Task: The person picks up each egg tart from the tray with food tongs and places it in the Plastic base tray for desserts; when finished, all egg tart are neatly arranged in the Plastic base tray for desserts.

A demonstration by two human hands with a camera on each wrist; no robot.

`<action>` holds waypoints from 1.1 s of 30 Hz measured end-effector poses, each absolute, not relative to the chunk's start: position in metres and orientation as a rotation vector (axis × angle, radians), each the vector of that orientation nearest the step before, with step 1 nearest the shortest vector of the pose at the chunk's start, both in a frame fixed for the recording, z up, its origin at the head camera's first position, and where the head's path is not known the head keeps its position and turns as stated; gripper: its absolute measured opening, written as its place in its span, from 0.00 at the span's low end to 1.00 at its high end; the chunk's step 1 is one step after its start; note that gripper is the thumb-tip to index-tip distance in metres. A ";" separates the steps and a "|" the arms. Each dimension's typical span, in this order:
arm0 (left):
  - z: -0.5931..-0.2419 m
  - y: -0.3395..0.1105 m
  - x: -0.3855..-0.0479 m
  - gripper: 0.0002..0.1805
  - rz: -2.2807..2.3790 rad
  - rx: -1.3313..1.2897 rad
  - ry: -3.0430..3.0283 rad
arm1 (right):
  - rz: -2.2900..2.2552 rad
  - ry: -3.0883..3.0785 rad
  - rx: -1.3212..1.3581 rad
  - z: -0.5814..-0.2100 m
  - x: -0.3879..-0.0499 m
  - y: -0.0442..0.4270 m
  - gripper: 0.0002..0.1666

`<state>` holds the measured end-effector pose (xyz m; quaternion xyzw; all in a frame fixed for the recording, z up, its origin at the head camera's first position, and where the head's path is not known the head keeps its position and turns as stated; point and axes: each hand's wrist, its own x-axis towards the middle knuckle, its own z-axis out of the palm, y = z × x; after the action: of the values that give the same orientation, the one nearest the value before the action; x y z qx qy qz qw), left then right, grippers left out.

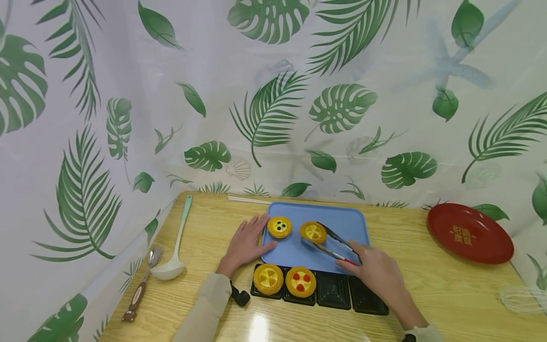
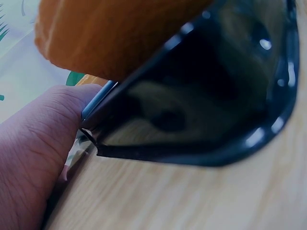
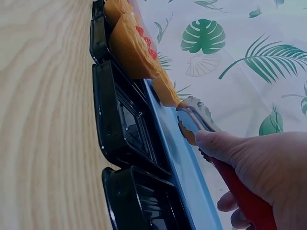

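My right hand (image 1: pixel 380 273) grips red-handled metal tongs (image 3: pixel 242 194). The tongs' ends lie on either side of an egg tart with yellow wedge topping (image 1: pixel 313 232), over the blue tray (image 1: pixel 342 218). My left hand (image 1: pixel 245 246), fingers extended, rests at the tray's left edge; its thumb (image 2: pixel 45 129) shows in the left wrist view. Beside that hand, a tart with dark berries (image 1: pixel 280 227) sits on the tray. In front, a wedge-topped tart (image 1: pixel 268 279) and a red-topped tart (image 1: pixel 301 282) sit in black square trays (image 1: pixel 333 290).
A white ladle (image 1: pixel 170 270) with a green handle and a brown-handled spoon (image 1: pixel 137 297) lie at left. Chopsticks (image 1: pixel 248 200) lie behind. A red oval plate (image 1: pixel 470 232) and a whisk (image 1: pixel 523 300) are at right. A leaf-print curtain (image 1: pixel 273 118) borders the table.
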<state>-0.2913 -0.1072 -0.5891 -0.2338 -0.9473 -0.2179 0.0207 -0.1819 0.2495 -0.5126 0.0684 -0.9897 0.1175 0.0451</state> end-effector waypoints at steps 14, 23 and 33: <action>-0.591 -0.105 -0.292 0.52 -0.663 -0.737 -2.928 | 0.398 -2.927 0.167 -0.508 -0.145 0.265 0.47; -0.590 -0.107 -0.292 0.52 -0.661 -0.725 -2.942 | 0.410 -2.935 0.140 -0.502 -0.117 0.273 0.46; -0.588 -0.108 -0.290 0.52 -0.668 -0.737 -2.940 | 0.506 -3.055 0.001 -0.505 -0.079 0.282 0.46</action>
<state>-0.2900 -0.1076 -0.5877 -0.2374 -0.9471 -0.2153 0.0187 -0.0791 0.2820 -0.5045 0.0005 -0.9863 0.1633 0.0223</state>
